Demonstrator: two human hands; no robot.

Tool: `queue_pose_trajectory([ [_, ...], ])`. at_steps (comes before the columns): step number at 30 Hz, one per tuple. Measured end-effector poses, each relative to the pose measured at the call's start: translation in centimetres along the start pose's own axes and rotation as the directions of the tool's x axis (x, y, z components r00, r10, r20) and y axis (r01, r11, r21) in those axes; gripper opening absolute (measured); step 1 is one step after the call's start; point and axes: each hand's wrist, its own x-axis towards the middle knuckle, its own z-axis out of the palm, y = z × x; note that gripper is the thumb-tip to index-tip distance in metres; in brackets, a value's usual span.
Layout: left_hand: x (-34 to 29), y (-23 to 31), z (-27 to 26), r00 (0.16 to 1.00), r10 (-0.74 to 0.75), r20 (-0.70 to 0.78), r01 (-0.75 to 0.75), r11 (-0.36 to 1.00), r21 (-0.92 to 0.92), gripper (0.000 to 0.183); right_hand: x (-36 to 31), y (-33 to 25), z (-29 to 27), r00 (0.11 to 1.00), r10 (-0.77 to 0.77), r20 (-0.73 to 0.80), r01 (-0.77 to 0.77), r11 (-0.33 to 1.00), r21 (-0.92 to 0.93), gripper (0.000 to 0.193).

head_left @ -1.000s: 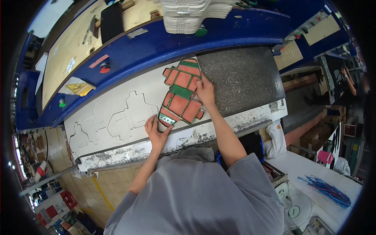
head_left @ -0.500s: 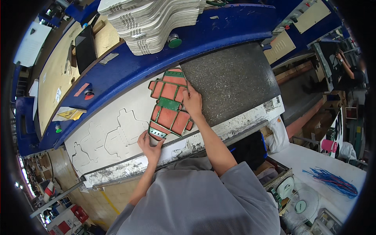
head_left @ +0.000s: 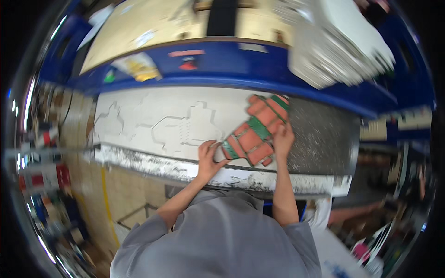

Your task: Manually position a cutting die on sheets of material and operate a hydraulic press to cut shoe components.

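Note:
A flat orange-red cut-out sheet with green strips (head_left: pixel 256 129) lies on the white worktop (head_left: pixel 153 116), partly over a dark speckled mat (head_left: pixel 320 134). My left hand (head_left: pixel 208 157) grips the sheet's near left corner at the worktop's front edge. My right hand (head_left: pixel 282 139) presses flat on the sheet's right side, fingers spread. Outlines of earlier cut shapes (head_left: pixel 185 127) mark the white surface left of the sheet.
A blue rail (head_left: pixel 222 69) runs behind the worktop, with a red object (head_left: pixel 187 65) and a yellow item (head_left: pixel 139 67) on it. A stack of white sheets (head_left: pixel 338 51) sits at the back right. A tan board (head_left: pixel 162 23) lies beyond. Shelves of clutter stand at left.
The view has swung, so the worktop now sits more level and the sheet is right of centre. Both hands stay on the sheet in the same grip.

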Motion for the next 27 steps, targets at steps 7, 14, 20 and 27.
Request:
queue_pose_trajectory([
  [7,-0.2,-0.2,-0.7,0.987,-0.098,-0.129,0.097,0.995,-0.019,0.078,0.6,0.7,-0.1,0.989,0.007,0.149,0.003,0.998,-0.068,0.036],
  [14,0.3,-0.3,-1.1,0.995,-0.085,-0.058,0.081,0.995,-0.065,0.078,1.3,2.9,-0.8,0.996,-0.014,0.090,0.025,0.992,-0.123,0.031],
  [20,-0.5,-0.5,-2.6,0.996,-0.088,0.015,0.089,0.994,-0.069,0.075,-0.2,-0.8,-0.7,0.971,0.199,0.135,-0.185,0.977,-0.109,0.040],
  [27,-6.9,-1.0,-4.7,0.996,0.046,0.074,-0.045,0.999,-0.021,0.044,-1.8,-3.9,-7.0,0.978,0.201,0.053,-0.204,0.976,0.071,0.041],
])
